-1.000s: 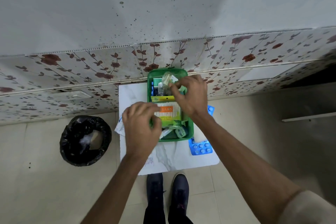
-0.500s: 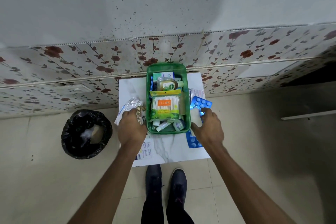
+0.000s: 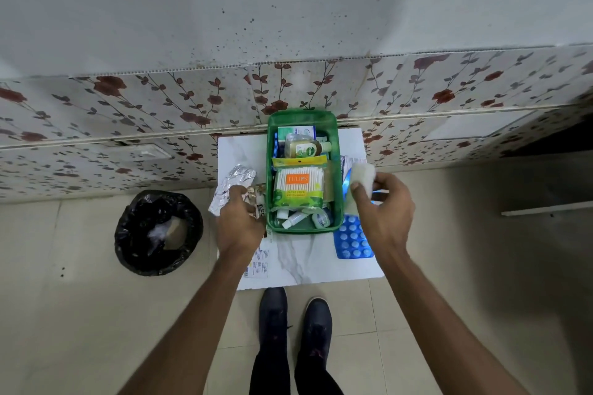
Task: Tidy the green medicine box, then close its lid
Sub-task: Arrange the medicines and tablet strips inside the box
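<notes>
The green medicine box (image 3: 337, 151) stands open on a small white marble-look table (image 3: 301, 261). Inside lie a cotton-bud pack (image 3: 299, 187), a yellowish bottle (image 3: 301, 147), a white-green carton (image 3: 296, 131), small tubes and a tape roll (image 3: 321, 219). My right hand (image 3: 383, 205), just right of the box, holds a white cotton pad (image 3: 362, 176) raised above the table. My left hand (image 3: 239, 218), left of the box, grips a gold-foil pill strip (image 3: 258, 194). No lid is visible.
A silver foil strip (image 3: 232, 184) lies on the table's left side, blue blister packs (image 3: 353, 239) on its right, a printed leaflet (image 3: 258, 261) at the front left. A black-bagged bin (image 3: 158, 232) stands on the floor to the left. My shoes (image 3: 295, 308) touch the table front.
Both hands left the box and went to its sides. Since half a second ago, my right hand has lifted the white pad off the table; my left hand has closed on the gold strip.
</notes>
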